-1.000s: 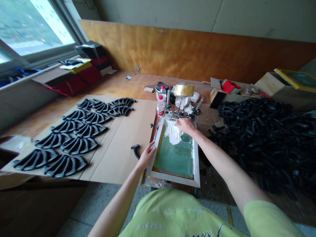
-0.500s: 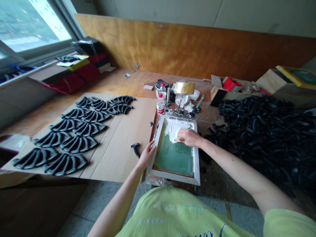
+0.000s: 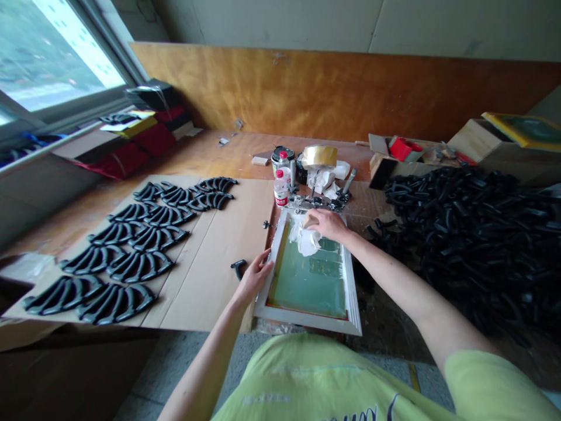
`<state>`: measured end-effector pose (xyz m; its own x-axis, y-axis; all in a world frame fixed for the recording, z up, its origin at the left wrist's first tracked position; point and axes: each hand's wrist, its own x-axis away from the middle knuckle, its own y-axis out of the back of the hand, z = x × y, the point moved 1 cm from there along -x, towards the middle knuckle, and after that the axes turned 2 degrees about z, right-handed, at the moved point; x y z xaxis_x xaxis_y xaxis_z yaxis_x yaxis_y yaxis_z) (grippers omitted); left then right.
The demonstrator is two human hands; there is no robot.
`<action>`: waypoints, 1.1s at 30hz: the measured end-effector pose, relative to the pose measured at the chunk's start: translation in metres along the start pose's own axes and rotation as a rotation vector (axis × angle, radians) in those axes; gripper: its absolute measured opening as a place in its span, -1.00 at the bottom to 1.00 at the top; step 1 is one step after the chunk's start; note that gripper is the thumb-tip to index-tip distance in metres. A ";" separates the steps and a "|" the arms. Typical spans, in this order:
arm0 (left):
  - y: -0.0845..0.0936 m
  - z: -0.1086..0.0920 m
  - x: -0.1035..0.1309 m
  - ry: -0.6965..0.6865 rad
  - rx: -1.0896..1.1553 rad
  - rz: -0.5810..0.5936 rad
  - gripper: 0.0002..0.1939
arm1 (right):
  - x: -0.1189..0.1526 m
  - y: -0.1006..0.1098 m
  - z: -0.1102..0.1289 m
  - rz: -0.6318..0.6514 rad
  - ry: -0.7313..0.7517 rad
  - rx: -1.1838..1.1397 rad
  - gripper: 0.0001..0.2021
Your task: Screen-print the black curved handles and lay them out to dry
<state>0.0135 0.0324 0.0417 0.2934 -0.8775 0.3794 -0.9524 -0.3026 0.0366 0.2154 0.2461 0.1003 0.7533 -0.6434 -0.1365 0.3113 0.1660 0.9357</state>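
A framed green screen point(image 3: 307, 287) lies in front of me, its far end at a metal clamp point(image 3: 313, 202). White paste point(image 3: 307, 242) is spread over the screen's far part. My right hand point(image 3: 326, 224) is closed on a small tan squeegee point(image 3: 310, 221) at the far end of the screen, just beyond the thickest paste. At the frame's left edge is my left hand point(image 3: 258, 273), fingers together against the rim; whether it grips the frame is unclear. Beside it on the cardboard lies one black curved part point(image 3: 239, 268), partly covered by the hand.
Rows of black curved parts point(image 3: 140, 259) lie on cardboard point(image 3: 219, 234) at the left. A big heap of black parts point(image 3: 477, 240) fills the right. Behind the screen stand red-capped bottles point(image 3: 281, 189), a tape roll point(image 3: 319, 156) and white rags point(image 3: 324, 180).
My right hand has moved away from me with the squeegee, toward the screen's far end. The near end of the screen shows slightly lower in view. My left hand stays at the frame's left edge.
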 end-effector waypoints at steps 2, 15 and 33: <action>0.002 -0.022 0.008 -0.014 0.033 0.055 -0.22 | -0.020 0.015 -0.013 -0.068 -0.113 0.036 -0.47; -0.032 -0.141 -0.026 -0.329 0.421 -0.023 -0.47 | 0.082 -0.051 -0.069 -0.119 -0.339 -0.114 -0.75; 0.101 0.086 -0.005 0.497 0.033 -0.508 -0.57 | 0.194 -0.027 -0.103 -0.085 -0.528 0.180 -0.57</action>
<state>-0.0767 -0.0259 -0.0358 0.6206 -0.3533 0.7000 -0.7023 -0.6475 0.2959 0.4130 0.1939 0.0149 0.3230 -0.9434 -0.0760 0.2195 -0.0035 0.9756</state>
